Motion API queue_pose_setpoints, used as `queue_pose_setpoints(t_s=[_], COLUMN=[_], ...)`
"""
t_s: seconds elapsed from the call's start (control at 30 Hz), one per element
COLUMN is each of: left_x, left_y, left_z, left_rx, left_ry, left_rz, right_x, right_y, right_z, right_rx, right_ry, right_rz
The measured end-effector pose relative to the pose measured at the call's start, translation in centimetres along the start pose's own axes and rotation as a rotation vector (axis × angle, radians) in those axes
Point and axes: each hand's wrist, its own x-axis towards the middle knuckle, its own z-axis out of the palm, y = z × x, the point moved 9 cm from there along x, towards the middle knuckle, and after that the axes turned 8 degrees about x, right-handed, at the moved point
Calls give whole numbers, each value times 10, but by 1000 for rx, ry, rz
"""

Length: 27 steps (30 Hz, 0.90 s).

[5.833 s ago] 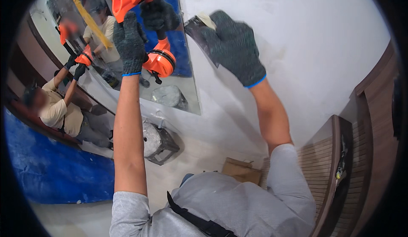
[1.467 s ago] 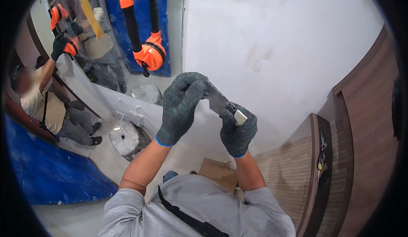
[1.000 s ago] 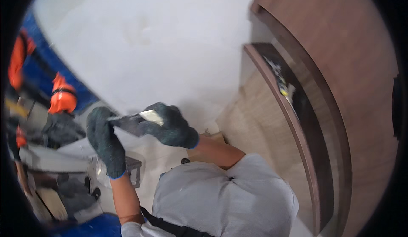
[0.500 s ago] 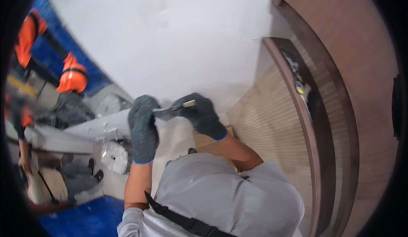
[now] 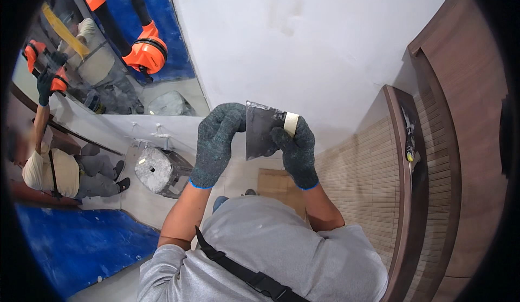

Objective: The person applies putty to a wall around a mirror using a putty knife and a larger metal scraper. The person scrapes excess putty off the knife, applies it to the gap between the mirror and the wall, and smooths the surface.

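My right hand (image 5: 297, 153), in a dark green knit glove with a blue cuff, is closed round the pale handle of a putty knife (image 5: 262, 134). Its wide grey blade points left and carries whitish residue along the top edge. My left hand (image 5: 216, 142), gloved alike, has its fingers curled against the blade's left edge. Part of those fingertips is hidden, so how firmly they grip is unclear. Both hands are in front of my chest, before a white wall (image 5: 325, 47).
A dusty stool (image 5: 154, 169) stands left of my hands. Farther left, a person (image 5: 59, 169) in a pale shirt holds an orange-and-black tool (image 5: 58, 81). Another orange tool end (image 5: 145, 56) shows above. Brown shelving (image 5: 392, 139) on the right bears a dirty tool (image 5: 409, 139). Cardboard (image 5: 280, 188) lies below.
The view has swung left, so the hands appear farther right. The putty knife has turned from nearly edge-on to showing its broad blade face. Both hands remain at the knife.
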Motion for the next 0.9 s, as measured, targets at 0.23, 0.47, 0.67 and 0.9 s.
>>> queue_pose_setpoints(t_s=[0.23, 0.47, 0.67, 0.9], left_x=[-2, 1, 7, 15], left_y=[-2, -7, -8, -18], left_z=[2, -10, -18, -9], left_rx=[-83, -94, -31, -138], left_ry=[-36, 51, 110, 61], left_rz=[-73, -112, -98, -145], right_x=[-3, -4, -3, -8], right_y=[15, 24, 21, -17], right_z=[29, 41, 34, 20], right_rx=[404, 447, 278, -256], right_ry=[-71, -76, -51, -21], right_rz=[254, 371, 310, -11])
